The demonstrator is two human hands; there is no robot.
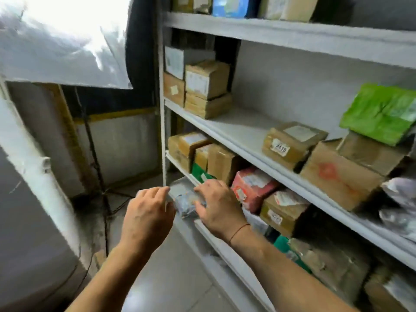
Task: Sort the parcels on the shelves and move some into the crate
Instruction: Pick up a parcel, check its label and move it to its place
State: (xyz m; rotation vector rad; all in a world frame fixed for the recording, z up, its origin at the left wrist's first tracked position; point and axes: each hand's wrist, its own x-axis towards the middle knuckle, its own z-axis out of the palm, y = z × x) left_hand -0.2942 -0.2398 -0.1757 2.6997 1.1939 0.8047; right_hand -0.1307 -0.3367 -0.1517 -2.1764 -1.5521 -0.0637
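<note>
Two hands are seen nearest: the right hand is laid with relaxed fingers on a blurred grey parcel at the lower shelf edge; the left hand is loosely curled, empty. Beyond, three stacked brown boxes are counted; others are cut off.

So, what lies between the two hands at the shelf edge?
In the head view, a small grey plastic-wrapped parcel lies between the left hand and the right hand, on the white shelf edge. The right hand's fingers rest on it.
</note>
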